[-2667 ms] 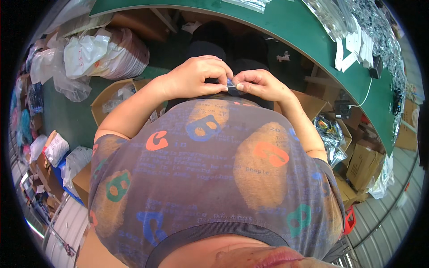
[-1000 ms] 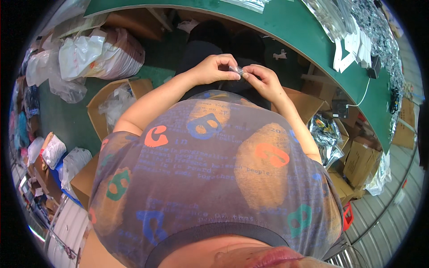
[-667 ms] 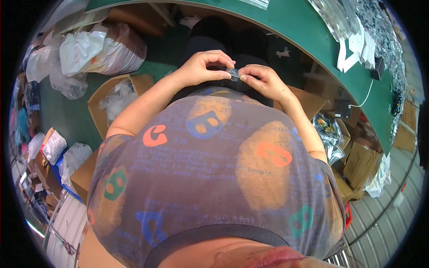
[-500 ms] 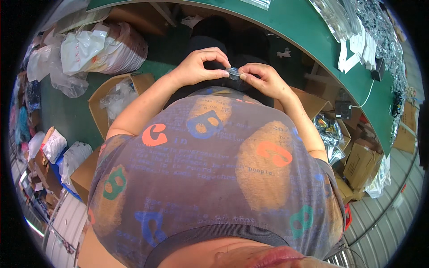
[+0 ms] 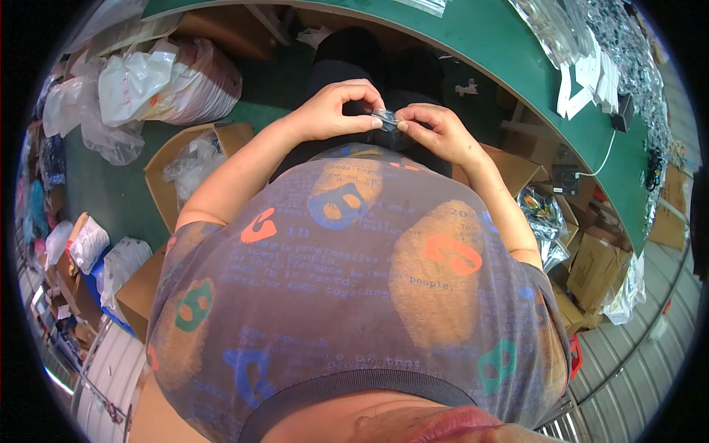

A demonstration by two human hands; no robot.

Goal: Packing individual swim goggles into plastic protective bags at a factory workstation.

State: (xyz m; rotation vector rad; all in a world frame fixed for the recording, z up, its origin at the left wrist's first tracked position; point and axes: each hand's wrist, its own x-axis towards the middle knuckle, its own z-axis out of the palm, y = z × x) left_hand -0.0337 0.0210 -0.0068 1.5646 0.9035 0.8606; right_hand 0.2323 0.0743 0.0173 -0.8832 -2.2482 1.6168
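Between my two hands, above my lap, is a small clear plastic bag (image 5: 387, 119) with something dark inside that I cannot make out. Thumb and forefinger of my left hand (image 5: 341, 108) pinch its left side. My right hand (image 5: 436, 130) pinches the opposite side, thumb below and fingers curled above. The fingertips of both hands are close together, with the bag crumpled between them. My dark trousers (image 5: 347, 70) lie behind it.
A green table (image 5: 509, 52) curves past on the far and right sides, bearing white cards (image 5: 588, 81), a black adapter (image 5: 625, 114) and a heap of clear packets (image 5: 628, 52). Open cartons (image 5: 159, 170) flank me. A large white sack (image 5: 207, 85) stands at the left.
The small bag has tilted and crumpled slightly between my fingertips. Both hands keep their pinch and have hardly moved.
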